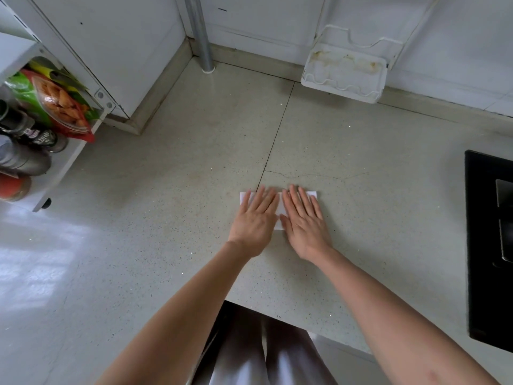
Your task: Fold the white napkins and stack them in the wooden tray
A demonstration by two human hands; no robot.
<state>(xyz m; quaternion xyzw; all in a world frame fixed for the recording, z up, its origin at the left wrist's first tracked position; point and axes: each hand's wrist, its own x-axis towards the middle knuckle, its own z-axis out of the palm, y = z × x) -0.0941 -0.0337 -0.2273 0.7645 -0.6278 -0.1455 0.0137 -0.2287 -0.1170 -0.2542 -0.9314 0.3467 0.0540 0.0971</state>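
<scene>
A white napkin [281, 208] lies flat on the speckled stone counter [194, 168], folded into a small rectangle. My left hand [256, 220] presses on its left part with straight, spread fingers. My right hand [304, 220] presses on its right part the same way. The two hands lie side by side and cover most of the napkin; only its far corners and a strip between the hands show. No wooden tray is in view.
A white plastic rack [344, 76] stands at the back wall. A metal pipe [201, 34] rises in the back corner. A shelf with snack bags [59, 104] and bottles [25, 151] is at the left. A black cooktop [488, 245] lies at the right edge.
</scene>
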